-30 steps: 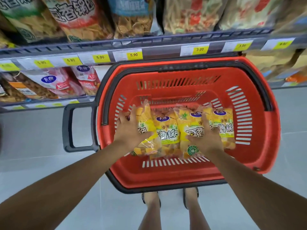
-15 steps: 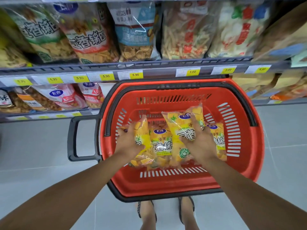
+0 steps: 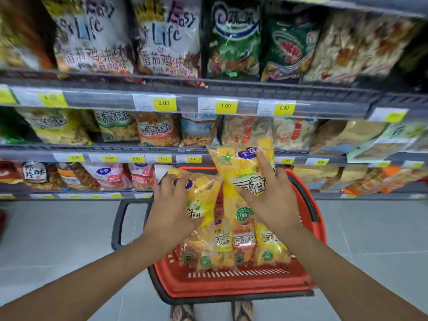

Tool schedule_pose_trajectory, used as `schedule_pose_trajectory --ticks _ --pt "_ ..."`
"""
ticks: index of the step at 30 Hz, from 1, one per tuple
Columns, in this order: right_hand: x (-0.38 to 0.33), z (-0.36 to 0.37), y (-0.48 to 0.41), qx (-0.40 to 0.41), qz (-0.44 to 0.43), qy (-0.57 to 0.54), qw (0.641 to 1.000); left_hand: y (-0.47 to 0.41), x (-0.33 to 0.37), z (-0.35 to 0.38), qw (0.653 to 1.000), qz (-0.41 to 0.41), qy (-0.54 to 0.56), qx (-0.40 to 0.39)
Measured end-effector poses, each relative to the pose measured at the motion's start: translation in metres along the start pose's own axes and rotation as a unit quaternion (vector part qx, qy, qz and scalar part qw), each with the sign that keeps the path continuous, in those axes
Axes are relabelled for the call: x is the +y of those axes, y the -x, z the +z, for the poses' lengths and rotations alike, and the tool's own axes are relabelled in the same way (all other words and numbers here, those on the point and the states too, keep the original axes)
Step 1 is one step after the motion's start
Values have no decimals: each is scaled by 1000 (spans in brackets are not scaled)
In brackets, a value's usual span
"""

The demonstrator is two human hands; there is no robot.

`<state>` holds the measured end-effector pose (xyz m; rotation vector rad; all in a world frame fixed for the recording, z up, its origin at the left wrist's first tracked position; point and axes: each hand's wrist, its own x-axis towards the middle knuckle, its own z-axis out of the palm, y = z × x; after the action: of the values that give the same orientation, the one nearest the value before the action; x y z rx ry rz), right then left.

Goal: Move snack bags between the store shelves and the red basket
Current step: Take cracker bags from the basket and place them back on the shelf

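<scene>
A red basket point(image 3: 231, 284) with a black rim stands on the floor in front of the shelves. Several yellow snack bags point(image 3: 243, 246) lie in it. My left hand point(image 3: 172, 209) grips one yellow snack bag point(image 3: 203, 195) and holds it above the basket. My right hand point(image 3: 271, 200) grips another yellow bag point(image 3: 243, 167), raised higher, with its top in front of the lower shelf edge. Both bags stand roughly upright, side by side.
Store shelves point(image 3: 208, 100) with yellow price tags fill the upper view, packed with large snack bags on three levels. A black basket handle point(image 3: 117, 225) sticks out to the left. Grey tiled floor point(image 3: 58, 239) lies on both sides. My feet show below the basket.
Both hands have lifted a yellow bag each up out of the basket, the right one higher. The camera has tilted upward, showing more shelves.
</scene>
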<state>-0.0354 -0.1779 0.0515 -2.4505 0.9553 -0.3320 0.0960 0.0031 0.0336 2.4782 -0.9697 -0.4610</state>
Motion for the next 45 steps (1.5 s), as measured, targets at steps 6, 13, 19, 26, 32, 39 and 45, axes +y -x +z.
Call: schedule_pose_trajectory --ticks 6,13,19,26,32,39,45 --pt "-61 -86 -13 105 -64 -28 992 4 39 -96 981 82 -11 173" --pt "-128 -170 -47 227 -98 -129 960 -7 85 -197 935 121 26 333" --pt "-177 -222 -74 258 -69 -152 952 -22 125 -261 898 124 52 420" --pt "-222 -250 -122 229 0 -136 964 -68 141 -310 881 108 -11 460" --pt "-243 -258 -168 195 30 -148 969 -107 139 -330 902 59 -60 423" --pt "-260 -252 -208 208 53 -159 964 -143 150 -345 893 54 -98 436" --pt "-269 -249 -243 214 89 -210 950 -174 161 -352 880 56 -124 456"
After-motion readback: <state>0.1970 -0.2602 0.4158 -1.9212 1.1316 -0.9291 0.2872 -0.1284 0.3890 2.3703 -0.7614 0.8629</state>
